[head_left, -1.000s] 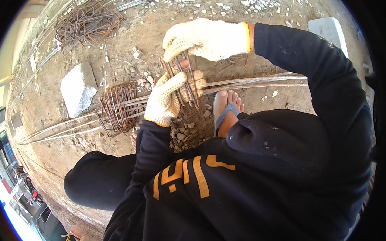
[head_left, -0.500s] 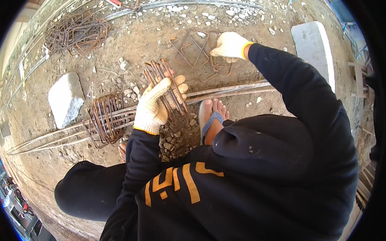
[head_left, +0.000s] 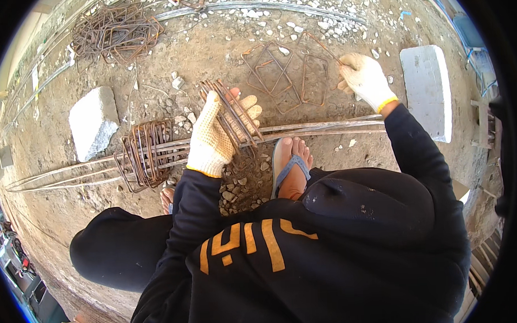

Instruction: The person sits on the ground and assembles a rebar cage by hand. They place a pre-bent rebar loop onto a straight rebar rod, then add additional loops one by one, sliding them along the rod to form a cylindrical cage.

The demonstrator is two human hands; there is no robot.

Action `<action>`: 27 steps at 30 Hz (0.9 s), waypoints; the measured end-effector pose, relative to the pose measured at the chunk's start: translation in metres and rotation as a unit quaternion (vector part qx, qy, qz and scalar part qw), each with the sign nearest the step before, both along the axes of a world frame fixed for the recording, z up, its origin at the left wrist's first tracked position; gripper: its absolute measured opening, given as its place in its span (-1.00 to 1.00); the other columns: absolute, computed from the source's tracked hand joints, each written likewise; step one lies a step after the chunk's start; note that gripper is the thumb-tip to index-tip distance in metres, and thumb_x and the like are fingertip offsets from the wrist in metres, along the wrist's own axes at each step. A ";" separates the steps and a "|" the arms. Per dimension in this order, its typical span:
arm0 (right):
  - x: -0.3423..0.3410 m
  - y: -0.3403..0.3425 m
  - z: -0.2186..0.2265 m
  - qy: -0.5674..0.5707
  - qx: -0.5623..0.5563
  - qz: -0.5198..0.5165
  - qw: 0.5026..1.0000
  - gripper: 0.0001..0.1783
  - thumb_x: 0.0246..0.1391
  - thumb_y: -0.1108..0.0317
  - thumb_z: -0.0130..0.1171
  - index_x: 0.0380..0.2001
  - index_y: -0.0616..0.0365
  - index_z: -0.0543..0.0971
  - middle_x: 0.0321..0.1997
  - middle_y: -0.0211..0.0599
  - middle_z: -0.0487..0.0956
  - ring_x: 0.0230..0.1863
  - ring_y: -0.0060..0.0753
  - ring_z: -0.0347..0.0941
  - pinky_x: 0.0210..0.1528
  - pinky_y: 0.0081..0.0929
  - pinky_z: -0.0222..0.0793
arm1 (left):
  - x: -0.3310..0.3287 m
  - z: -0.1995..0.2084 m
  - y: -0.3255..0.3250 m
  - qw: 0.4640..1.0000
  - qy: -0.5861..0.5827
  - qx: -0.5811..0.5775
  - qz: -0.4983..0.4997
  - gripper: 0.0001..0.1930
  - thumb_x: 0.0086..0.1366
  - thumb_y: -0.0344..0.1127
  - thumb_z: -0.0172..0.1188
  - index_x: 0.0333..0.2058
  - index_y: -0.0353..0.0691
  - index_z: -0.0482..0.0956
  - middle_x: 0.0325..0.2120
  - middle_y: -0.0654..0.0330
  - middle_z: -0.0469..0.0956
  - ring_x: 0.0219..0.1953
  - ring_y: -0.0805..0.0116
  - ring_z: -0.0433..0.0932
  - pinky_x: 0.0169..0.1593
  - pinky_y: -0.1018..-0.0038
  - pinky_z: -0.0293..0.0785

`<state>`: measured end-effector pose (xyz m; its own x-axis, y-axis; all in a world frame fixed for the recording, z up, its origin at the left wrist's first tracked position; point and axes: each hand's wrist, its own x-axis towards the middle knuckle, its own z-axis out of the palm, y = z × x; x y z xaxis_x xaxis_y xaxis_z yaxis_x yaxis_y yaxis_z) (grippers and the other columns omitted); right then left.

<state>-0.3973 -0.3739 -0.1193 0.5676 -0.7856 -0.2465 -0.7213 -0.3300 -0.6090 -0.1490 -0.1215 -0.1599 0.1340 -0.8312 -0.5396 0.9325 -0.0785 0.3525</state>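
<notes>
My gloved left hand is closed around a bunch of rusty rebar stirrups, held above the long bars near my feet. My gloved right hand is off to the right, its fingers pinched on a thin rusty rebar stirrup; one side of it slants up and left from the fingers, and the rest is hard to make out. Left of that hand, a few loose bent stirrups lie flat on the dirt. Farther left, a row of stirrups is stacked around the long steel bars.
A tangled heap of stirrups lies at the far left. A broken pale slab sits at left, a grey block at right. More long rods and scattered white stones are at the back. My sandalled foot is beside the bars.
My right hand has moved right, away from the loose stirrups, drawing one with it. My left hand keeps its bunch in nearly the same place. The whole view has shifted slightly.
</notes>
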 end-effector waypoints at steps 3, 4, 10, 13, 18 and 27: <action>-0.007 0.039 0.020 -0.180 0.394 -0.106 0.895 -0.61 0.31 0.34 0.13 0.14 0.28 0.46 -0.16 -0.11 0.63 -0.23 -0.31 0.67 -0.22 -0.45 0.65 | 0.000 0.000 -0.002 0.998 0.056 -0.003 0.018 -0.33 0.45 0.21 -0.05 0.23 -0.29 0.33 0.13 -0.27 0.44 0.13 -0.15 0.50 0.12 -0.03 0.51; -0.005 0.050 0.022 -0.186 0.465 -0.103 0.860 -0.61 0.29 0.35 0.16 0.13 0.27 0.48 -0.14 -0.09 0.63 -0.23 -0.30 0.67 -0.20 -0.43 0.64 | -0.001 0.000 -0.004 0.998 0.064 -0.016 0.017 -0.31 0.44 0.23 -0.05 0.23 -0.29 0.32 0.14 -0.28 0.43 0.14 -0.17 0.50 0.13 -0.04 0.50; 0.021 0.089 0.005 -0.228 0.628 -0.085 0.739 -0.63 0.29 0.35 0.18 0.08 0.32 0.49 -0.12 0.03 0.63 -0.10 -0.11 0.65 -0.12 -0.32 0.63 | -0.011 0.007 -0.010 0.998 0.052 -0.002 0.044 -0.24 0.40 0.33 -0.08 0.23 -0.28 0.31 0.15 -0.25 0.41 0.13 -0.25 0.48 0.13 -0.15 0.47; 0.025 0.093 -0.006 -0.195 0.587 -0.032 0.785 -0.59 0.31 0.30 0.15 0.13 0.31 0.48 -0.10 0.06 0.64 -0.10 -0.14 0.65 -0.10 -0.32 0.63 | -0.011 0.009 -0.011 0.998 0.053 -0.007 0.046 -0.24 0.41 0.33 -0.10 0.25 -0.26 0.30 0.18 -0.22 0.38 0.16 -0.28 0.45 0.15 -0.20 0.44; 0.014 0.046 -0.029 -0.068 0.349 -0.011 0.935 -0.65 0.33 0.33 0.02 0.08 0.27 0.52 -0.17 -0.05 0.67 -0.32 -0.28 0.69 -0.33 -0.42 0.63 | -0.005 0.006 -0.006 0.991 0.108 -0.066 0.043 -0.37 0.46 0.24 -0.12 0.25 -0.12 0.34 0.18 0.06 0.43 0.15 -0.25 0.45 0.11 -0.27 0.45; 0.028 0.029 -0.075 0.242 -0.007 0.124 0.962 -0.53 0.03 -0.03 0.28 -0.29 0.22 0.67 -0.20 0.09 0.65 -0.12 0.13 0.59 -0.06 -0.12 0.49 | 0.004 0.002 -0.001 0.991 0.101 -0.079 0.024 -0.20 0.40 0.36 -0.13 0.26 -0.28 0.29 0.17 -0.29 0.38 0.14 -0.26 0.47 0.17 -0.17 0.42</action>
